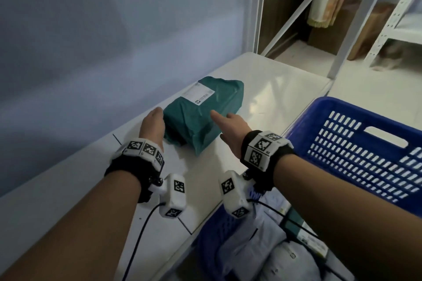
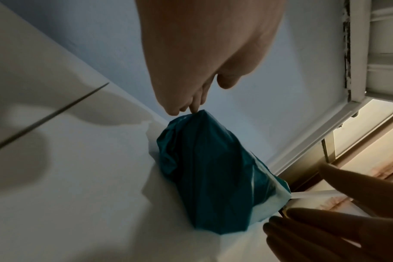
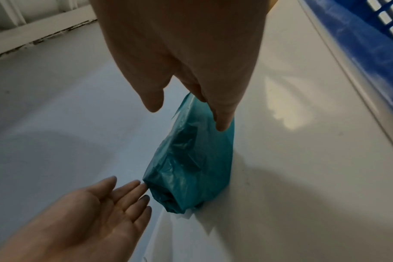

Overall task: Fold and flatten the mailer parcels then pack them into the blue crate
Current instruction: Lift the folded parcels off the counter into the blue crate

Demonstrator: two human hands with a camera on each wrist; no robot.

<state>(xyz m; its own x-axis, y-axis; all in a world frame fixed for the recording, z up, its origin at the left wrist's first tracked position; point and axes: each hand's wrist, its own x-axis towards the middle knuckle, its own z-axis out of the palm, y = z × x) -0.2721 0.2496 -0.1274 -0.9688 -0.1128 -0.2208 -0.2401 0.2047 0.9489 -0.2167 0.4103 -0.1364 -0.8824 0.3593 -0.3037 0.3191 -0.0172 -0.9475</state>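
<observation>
The green mailer parcel [image 1: 203, 116] lies on the white bench [image 1: 285, 96], label side up, to the left of the blue crate [image 1: 356, 143]. My left hand [image 1: 153, 126] rests flat against the parcel's left end, fingers straight and relaxed, gripping nothing. My right hand [image 1: 230, 124] is over the parcel's right side with fingers extended; whether the fingertips touch it I cannot tell. Pale mailer parcels [image 1: 265, 248] already lie inside the blue crate.
</observation>
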